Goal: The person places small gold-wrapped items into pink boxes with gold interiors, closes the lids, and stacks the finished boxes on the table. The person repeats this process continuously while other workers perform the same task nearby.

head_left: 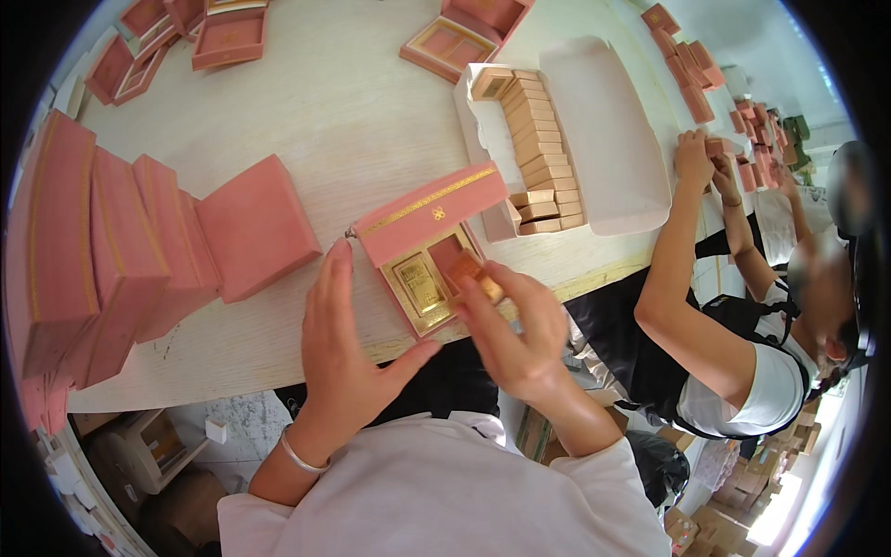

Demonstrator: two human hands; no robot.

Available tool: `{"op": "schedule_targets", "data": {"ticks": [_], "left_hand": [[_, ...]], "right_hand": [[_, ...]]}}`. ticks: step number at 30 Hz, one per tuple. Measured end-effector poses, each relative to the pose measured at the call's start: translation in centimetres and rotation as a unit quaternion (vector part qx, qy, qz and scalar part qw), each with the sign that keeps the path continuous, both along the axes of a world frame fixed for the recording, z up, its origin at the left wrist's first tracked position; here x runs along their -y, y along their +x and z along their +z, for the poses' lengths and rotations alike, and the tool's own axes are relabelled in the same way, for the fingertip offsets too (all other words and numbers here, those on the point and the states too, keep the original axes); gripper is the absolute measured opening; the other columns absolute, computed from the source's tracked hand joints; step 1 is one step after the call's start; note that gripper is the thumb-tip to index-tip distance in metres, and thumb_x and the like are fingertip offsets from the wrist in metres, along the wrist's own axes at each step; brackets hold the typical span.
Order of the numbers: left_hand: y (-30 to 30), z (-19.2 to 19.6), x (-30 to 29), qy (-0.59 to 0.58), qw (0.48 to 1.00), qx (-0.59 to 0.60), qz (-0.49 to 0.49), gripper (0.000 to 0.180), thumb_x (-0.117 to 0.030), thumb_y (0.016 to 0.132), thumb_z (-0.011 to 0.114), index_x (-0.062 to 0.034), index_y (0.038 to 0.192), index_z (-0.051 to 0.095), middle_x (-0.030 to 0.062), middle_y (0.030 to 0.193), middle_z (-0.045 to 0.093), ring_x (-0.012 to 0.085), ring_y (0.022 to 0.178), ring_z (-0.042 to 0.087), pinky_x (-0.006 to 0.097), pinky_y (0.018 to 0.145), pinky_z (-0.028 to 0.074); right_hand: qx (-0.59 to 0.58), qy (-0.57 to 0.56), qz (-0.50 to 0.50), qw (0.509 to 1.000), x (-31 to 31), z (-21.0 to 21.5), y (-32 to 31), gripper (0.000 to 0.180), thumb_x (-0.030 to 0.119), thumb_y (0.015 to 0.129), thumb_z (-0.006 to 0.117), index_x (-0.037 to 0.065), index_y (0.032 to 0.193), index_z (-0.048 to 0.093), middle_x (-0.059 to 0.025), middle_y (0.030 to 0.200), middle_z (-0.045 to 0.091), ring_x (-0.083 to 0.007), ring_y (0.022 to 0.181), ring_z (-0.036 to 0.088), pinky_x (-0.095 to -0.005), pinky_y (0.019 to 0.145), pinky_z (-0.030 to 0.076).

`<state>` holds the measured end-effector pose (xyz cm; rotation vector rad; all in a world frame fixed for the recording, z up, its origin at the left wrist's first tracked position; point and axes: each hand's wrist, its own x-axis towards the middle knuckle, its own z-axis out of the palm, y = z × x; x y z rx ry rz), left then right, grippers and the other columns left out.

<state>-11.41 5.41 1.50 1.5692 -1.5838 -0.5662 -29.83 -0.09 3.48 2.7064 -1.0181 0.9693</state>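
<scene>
A pink gift box (418,212) with a gold-trimmed lid lies open at the table's front edge. A shiny gold-coloured block (420,284) fills its left compartment. My right hand (524,348) pinches a small orange-gold box (475,275) over the right compartment; how far it sits inside is partly hidden by my fingers. Beside the gift box's left edge, my left hand (342,357) is open, thumb and fingers spread, its fingertips close to the lid's corner. Just beyond, to the right, an open white carton (608,139) holds a row of similar small boxes (538,135).
Shut pink boxes (130,241) are stacked at the left, with one more pink box (260,227) leaning beside them. Open pink boxes (230,39) stand at the far side. To the right, a co-worker (733,371) reaches toward pink boxes (687,65) on the table.
</scene>
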Motion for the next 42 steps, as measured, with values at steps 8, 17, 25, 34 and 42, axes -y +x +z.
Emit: {"op": "schedule_targets", "data": {"ticks": [8,17,25,34,42], "left_hand": [[-1.2,-1.4,1.0,0.002,0.999,0.038,-0.009,0.112,-0.030,0.060,0.084,0.0038,0.140,0.013,0.0234,0.140,0.028,0.0372,0.129,0.030,0.051,0.102,0.022],[-0.4,-1.8,0.5,-0.021,0.998,0.053,-0.023,0.108,-0.024,0.060,0.083,0.0040,0.139,0.015,0.0243,0.140,0.028,0.0375,0.130,0.030,0.051,0.101,0.022],[0.4,-1.5,0.7,-0.042,0.997,0.045,-0.037,0.107,-0.024,0.060,0.082,0.0027,0.140,0.016,0.0223,0.138,0.032,0.0359,0.128,0.033,0.048,0.101,0.026],[1.1,-1.7,0.4,-0.034,0.996,0.064,-0.052,0.111,-0.025,0.059,0.084,0.0027,0.141,0.014,0.0216,0.138,0.030,0.0379,0.124,0.034,0.048,0.102,0.026],[0.7,-2.1,0.7,-0.042,0.996,0.061,-0.055,0.109,-0.023,0.059,0.082,0.0020,0.141,0.015,0.0216,0.138,0.031,0.0375,0.124,0.035,0.048,0.101,0.027]], "right_hand": [[0.037,0.147,-0.019,0.988,-0.7,-1.1,1.3,0.039,0.009,0.070,0.076,-0.003,0.105,0.062,-0.0163,0.098,0.054,-0.0266,0.074,0.057,-0.0325,0.059,0.048],[-0.045,0.272,0.068,0.959,0.6,1.1,0.1,0.036,0.002,0.075,0.066,-0.006,0.108,0.056,-0.0160,0.099,0.051,-0.0288,0.083,0.055,-0.0343,0.068,0.049],[-0.095,0.300,0.028,0.949,0.1,2.7,1.9,0.031,0.000,0.076,0.067,-0.004,0.104,0.058,-0.0145,0.100,0.051,-0.0265,0.080,0.058,-0.0338,0.066,0.050],[-0.127,0.299,0.095,0.941,1.8,2.8,0.6,0.030,-0.001,0.075,0.064,0.000,0.105,0.061,-0.0101,0.094,0.050,-0.0244,0.084,0.055,-0.0348,0.067,0.050],[-0.028,0.439,0.046,0.897,3.4,1.3,0.4,0.042,0.000,0.073,0.067,0.009,0.114,0.058,-0.0105,0.087,0.057,-0.0272,0.073,0.059,-0.0368,0.063,0.048]]}}
